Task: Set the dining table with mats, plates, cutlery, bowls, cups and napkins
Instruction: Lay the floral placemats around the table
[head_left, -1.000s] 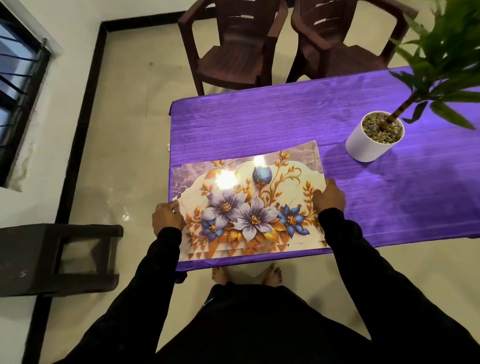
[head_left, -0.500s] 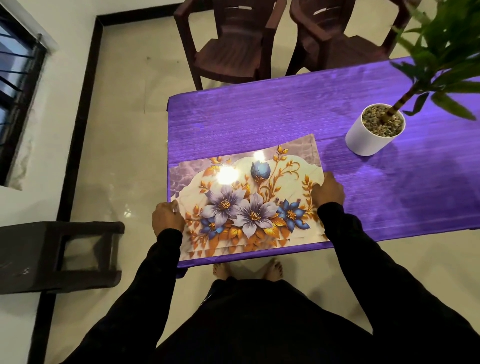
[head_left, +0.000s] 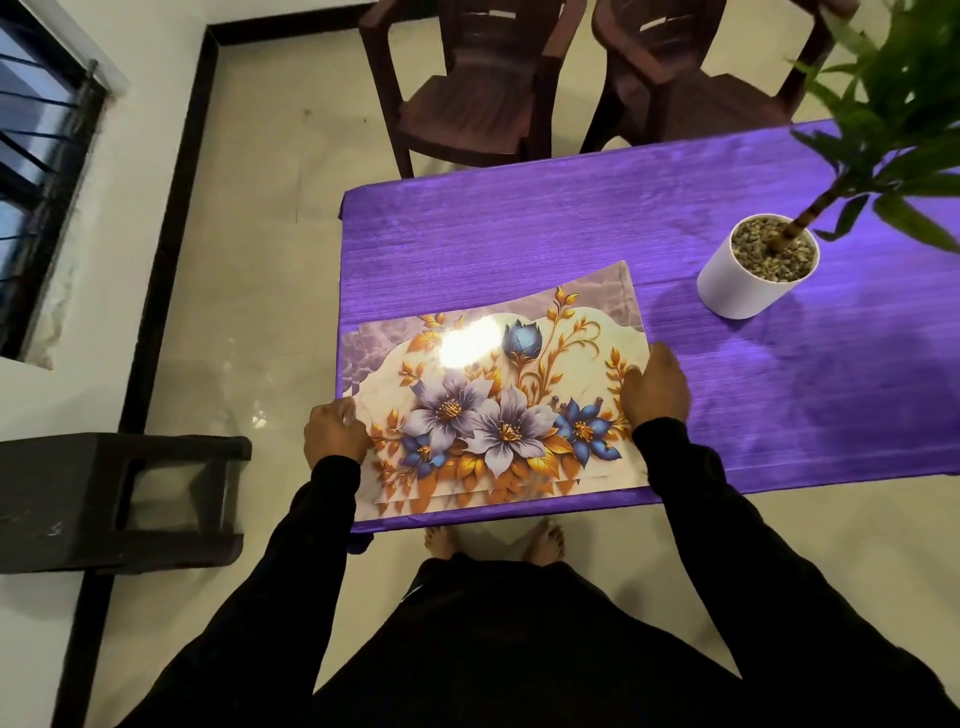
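Between the left hand (head_left: 335, 434) and right hand (head_left: 655, 388), mats (head_left: 498, 400) lie stacked on the bench (head_left: 519, 228). A potted plant (head_left: 756, 273) stands beyond the right hand; chairs (head_left: 467, 98) stand behind the bench.

Head view, looking down. A person in black sleeves is standing barefoot at the near-left corner of a table (head_left: 571, 228) that is wearing a purple cloth. The left hand (head_left: 334, 432) is gripping the left edge of a stack of floral mats (head_left: 493, 410), and the right hand (head_left: 655, 388) is gripping the right edge; the stack is lying flat on the cloth, its staggered near edges showing several sheets. A ceiling light is glaring off the top mat. A white pot (head_left: 748, 280) holding pebbles and a green plant is standing to the right, apart from the mats. Two brown chairs (head_left: 467, 98) are facing the far edge; a dark stool (head_left: 119, 499) is sitting on the floor at left.
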